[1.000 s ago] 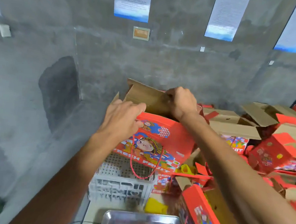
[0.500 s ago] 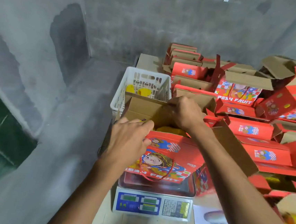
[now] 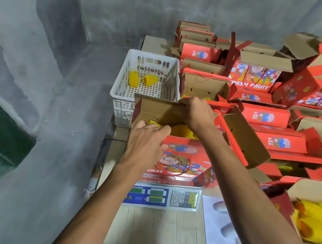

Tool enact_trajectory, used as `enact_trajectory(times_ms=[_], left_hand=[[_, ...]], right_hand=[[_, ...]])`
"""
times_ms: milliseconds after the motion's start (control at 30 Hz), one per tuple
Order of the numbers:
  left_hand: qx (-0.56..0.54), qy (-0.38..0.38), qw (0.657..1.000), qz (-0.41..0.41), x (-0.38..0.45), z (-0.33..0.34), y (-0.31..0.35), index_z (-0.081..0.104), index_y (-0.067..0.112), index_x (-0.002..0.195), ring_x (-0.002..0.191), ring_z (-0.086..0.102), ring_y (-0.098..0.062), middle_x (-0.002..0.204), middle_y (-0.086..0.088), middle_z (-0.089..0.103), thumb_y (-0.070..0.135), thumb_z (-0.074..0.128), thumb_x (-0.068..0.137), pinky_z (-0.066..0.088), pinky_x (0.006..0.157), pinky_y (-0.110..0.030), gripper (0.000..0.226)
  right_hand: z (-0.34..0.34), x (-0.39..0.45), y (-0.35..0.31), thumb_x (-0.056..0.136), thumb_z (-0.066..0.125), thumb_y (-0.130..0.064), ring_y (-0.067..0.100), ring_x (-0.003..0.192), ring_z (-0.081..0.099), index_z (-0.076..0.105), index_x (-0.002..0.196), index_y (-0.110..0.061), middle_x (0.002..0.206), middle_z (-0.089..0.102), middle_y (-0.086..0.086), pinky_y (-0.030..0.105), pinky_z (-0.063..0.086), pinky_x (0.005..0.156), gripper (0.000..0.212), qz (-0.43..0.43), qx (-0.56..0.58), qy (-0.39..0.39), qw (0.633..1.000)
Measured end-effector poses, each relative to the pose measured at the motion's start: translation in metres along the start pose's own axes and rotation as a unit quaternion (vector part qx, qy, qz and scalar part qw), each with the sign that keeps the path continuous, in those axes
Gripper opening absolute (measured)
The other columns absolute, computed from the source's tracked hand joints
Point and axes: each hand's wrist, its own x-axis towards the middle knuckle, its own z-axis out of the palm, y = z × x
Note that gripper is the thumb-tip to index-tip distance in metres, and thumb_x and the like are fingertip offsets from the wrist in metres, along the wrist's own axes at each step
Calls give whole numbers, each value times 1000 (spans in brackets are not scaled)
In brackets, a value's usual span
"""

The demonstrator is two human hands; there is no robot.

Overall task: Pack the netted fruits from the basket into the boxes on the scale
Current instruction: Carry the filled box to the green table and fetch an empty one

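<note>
The right hand (image 3: 195, 112) pinches the rear flap of the box (image 3: 180, 157) on the scale (image 3: 164, 198); the left hand (image 3: 146, 140) curls over its near rim. Fold flaps squarely, keeping the netted fruits (image 3: 183, 131) clear.

The scale (image 3: 161, 197) readouts are unreadably blurred; the box (image 3: 184, 159) hides its pan.

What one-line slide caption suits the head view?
Both hands, left hand and right hand, hold the red box open on the scale.
</note>
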Motion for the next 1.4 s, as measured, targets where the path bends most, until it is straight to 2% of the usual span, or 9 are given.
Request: enact_trajectory(times_ms=[200, 333, 433, 567, 700, 800, 867, 1033, 1400], left_hand=[[-61, -7, 998, -34, -6, -2, 6, 60, 23, 87, 87, 57, -16, 81, 9, 66, 40, 78, 85, 30, 82, -35, 25], [-290, 75, 951, -78, -37, -17, 21, 72, 20, 88, 90, 63, -4, 87, 13, 71, 29, 77, 91, 48, 85, -31, 11], [-497, 160, 840, -150, -73, -19, 33, 71, 11, 94, 90, 74, -20, 93, -1, 77, 19, 66, 99, 58, 80, -35, 11], [-694, 155, 625, -323, -120, -1, 31, 67, 10, 99, 87, 72, -23, 93, -10, 75, 41, 54, 100, 56, 79, -33, 33], [-758, 110, 469, -440, -182, 31, 16, 61, 18, 129, 114, 70, -19, 123, -1, 73, 64, 44, 98, 55, 94, -39, 58], [-795, 126, 363, -470, -223, 41, 7, 58, 22, 144, 128, 63, -24, 144, -4, 62, 68, 47, 96, 44, 109, -48, 67], [-808, 137, 321, -475, -240, 43, 6, 57, 22, 146, 133, 59, -28, 148, -6, 58, 69, 52, 93, 41, 110, -52, 71], [-830, 139, 286, -459, -256, 46, 5, 50, 21, 151, 137, 55, -32, 150, -8, 56, 72, 49, 93, 36, 114, -58, 77], [-818, 92, 329, -462, -245, 52, 6, 45, 23, 153, 142, 48, -32, 154, -8, 51, 73, 48, 93, 28, 120, -57, 78]], right_hand=[[-18, -16, 7, 104, 55, -35, 41, 118, 61, 71, 125, -14, 123, 71, 19, 47, 49, 94, 34, -45, 59, -13, 997], [-22, -68, 11, 102, 56, -36, 30, 113, 65, 75, 115, -17, 114, 76, 6, 35, 50, 92, 30, -57, 144, 105, 982], [-13, -130, 12, 103, 58, -21, 15, 107, 68, 75, 112, -10, 111, 75, 0, 26, 49, 90, 23, -85, 252, 210, 941], [31, -203, 23, 105, 58, -17, 14, 109, 68, 74, 113, -9, 113, 74, -2, 30, 51, 91, 19, -57, 342, 280, 895], [86, -258, 33, 105, 59, -26, 18, 106, 71, 75, 111, -15, 109, 77, -4, 43, 56, 93, 20, 74, 489, 186, 849], [114, -288, 42, 103, 60, -41, 24, 113, 71, 74, 114, -23, 117, 76, 2, 39, 54, 95, 25, 211, 629, 79, 744], [125, -301, 46, 99, 60, -47, 26, 117, 70, 73, 113, -29, 122, 74, 5, 42, 53, 100, 26, 274, 693, 24, 667], [129, -311, 49, 101, 54, -54, 25, 123, 67, 61, 125, -27, 130, 71, 4, 45, 50, 103, 37, 300, 738, -40, 603], [129, -307, 45, 104, 47, -52, 25, 119, 69, 57, 131, -23, 126, 73, 5, 48, 50, 107, 41, 308, 728, -50, 610]])
